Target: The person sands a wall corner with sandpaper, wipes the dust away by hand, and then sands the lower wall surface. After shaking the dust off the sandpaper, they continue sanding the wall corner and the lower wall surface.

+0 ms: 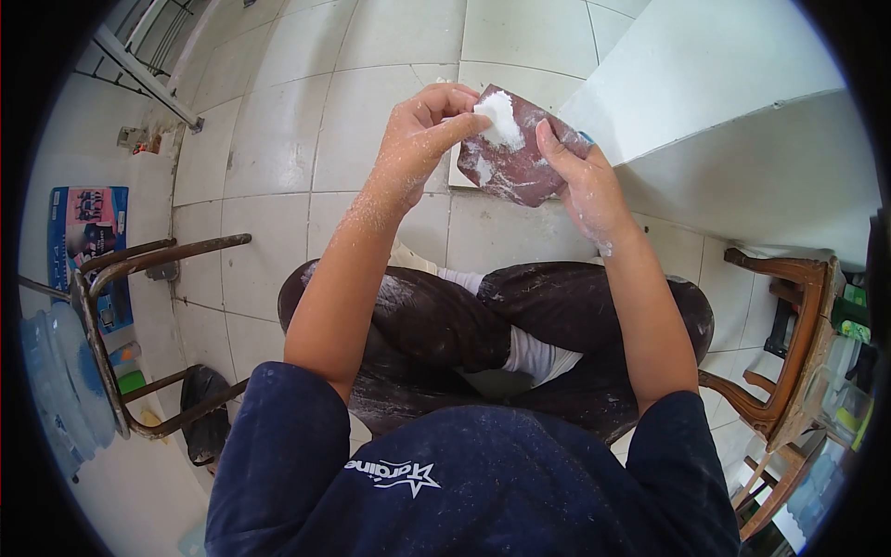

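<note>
A reddish-brown sheet of sandpaper (520,176), dusted with white powder, is held up in front of me above the floor. White powder (501,119) lies thickest in a patch near its upper left part. My left hand (429,125) is closed at the sheet's left edge, its thumb reaching to the powder patch; its other fingertips are partly hidden. My right hand (587,181) grips the right edge, thumb on top and fingers behind, out of sight. A bit of something blue (587,137) shows beside that hand. Powder coats both hands and my left forearm.
My crossed legs (436,316) are on the tiled floor (269,139). A large white panel (715,102) rises at the upper right. To the left stand a metal-framed chair (167,255) and blue water bottles (65,381); a wooden chair (789,343) is at the right.
</note>
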A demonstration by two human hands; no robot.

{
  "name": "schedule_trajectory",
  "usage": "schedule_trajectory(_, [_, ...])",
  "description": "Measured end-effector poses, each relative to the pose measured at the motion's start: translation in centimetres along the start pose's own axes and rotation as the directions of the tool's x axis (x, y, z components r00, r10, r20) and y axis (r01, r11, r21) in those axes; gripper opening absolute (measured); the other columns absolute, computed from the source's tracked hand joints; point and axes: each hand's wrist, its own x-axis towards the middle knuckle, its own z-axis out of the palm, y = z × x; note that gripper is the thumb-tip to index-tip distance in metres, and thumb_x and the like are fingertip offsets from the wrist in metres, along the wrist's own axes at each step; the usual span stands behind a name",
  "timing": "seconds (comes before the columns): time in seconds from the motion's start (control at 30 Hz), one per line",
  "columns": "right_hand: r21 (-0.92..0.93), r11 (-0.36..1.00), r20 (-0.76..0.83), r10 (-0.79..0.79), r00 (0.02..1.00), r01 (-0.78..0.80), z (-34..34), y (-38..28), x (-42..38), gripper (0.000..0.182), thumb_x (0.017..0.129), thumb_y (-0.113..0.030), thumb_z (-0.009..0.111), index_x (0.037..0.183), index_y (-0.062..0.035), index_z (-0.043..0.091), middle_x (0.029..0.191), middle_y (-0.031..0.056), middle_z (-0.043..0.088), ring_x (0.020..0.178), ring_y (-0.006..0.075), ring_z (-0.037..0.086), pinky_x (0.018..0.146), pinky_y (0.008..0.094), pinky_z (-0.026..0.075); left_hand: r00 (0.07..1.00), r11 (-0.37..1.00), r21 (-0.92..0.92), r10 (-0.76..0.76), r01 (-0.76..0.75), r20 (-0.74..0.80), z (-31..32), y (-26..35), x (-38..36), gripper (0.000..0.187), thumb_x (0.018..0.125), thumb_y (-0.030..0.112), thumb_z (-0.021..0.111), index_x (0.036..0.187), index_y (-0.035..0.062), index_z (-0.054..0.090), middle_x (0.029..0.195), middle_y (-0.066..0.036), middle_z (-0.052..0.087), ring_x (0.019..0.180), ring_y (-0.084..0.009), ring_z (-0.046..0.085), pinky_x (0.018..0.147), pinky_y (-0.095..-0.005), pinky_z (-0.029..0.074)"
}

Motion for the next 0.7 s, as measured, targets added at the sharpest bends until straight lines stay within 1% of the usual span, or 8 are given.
schedule_trajectory(0.17, [-0.055, 0.998, 0.001, 0.002, 1.0, -0.002, -0.27, 0.5, 0.15, 0.062, 0.092, -0.049, 0.063, 0.117, 0.0077, 0.06, 0.107, 0.0109, 0.065, 0.097, 0.0158, 0.06, 0.09, 0.0291, 0.046, 1.0, 1.0, 0.008, 0.006, -0.006, -0.007, 0.01, 0.03, -0.05, 0.011, 0.081, 0.008, 0.071, 0.089, 0.007, 0.064, 0.101, -0.002, 0.063, 0.099, -0.0142, 0.057, 0.098, -0.033, 0.037])
schedule_trajectory(0.27, [-0.04, 0.999, -0.015, 0.003, 1.0, -0.003, 0.05, 0.36, -0.02, 0.063, 0.092, -0.05, 0.063, 0.117, 0.0076, 0.06, 0.107, 0.0108, 0.065, 0.097, 0.016, 0.06, 0.09, 0.0291, 0.045, 1.0, 1.0, 0.01, 0.015, -0.015, -0.007, 0.04, -0.03, -0.06, 0.012, 0.081, 0.008, 0.071, 0.089, 0.0071, 0.063, 0.1, -0.001, 0.063, 0.098, -0.0139, 0.057, 0.098, -0.0323, 0.038])
schedule_trajectory(0.53, [-0.043, 0.999, 0.013, 0.005, 1.0, -0.005, 0.03, 0.59, -0.01, 0.061, 0.092, -0.05, 0.063, 0.116, 0.0063, 0.061, 0.105, 0.0101, 0.065, 0.096, 0.015, 0.059, 0.088, 0.0289, 0.046, 1.0, 0.999, 0.046, -0.001, 0.001, 0.001, 0.24, 0.21, -0.07, 0.014, 0.08, 0.008, 0.071, 0.091, 0.007, 0.063, 0.096, 0.0, 0.064, 0.097, -0.0127, 0.057, 0.097, -0.0306, 0.038])
schedule_trajectory(0.7, [-0.013, 1.0, 0.009, 0.018, 1.0, -0.018, -0.14, 0.75, 0.17, 0.06, 0.092, -0.049, 0.062, 0.118, 0.0055, 0.059, 0.107, 0.0098, 0.064, 0.096, 0.0152, 0.06, 0.087, 0.0296, 0.047, 1.0, 0.999, 0.051, 0.015, -0.014, -0.021, 0.16, 0.22, -0.11, 0.016, 0.079, 0.007, 0.071, 0.092, 0.0054, 0.063, 0.098, -0.002, 0.064, 0.097, -0.0132, 0.058, 0.096, -0.0309, 0.039])
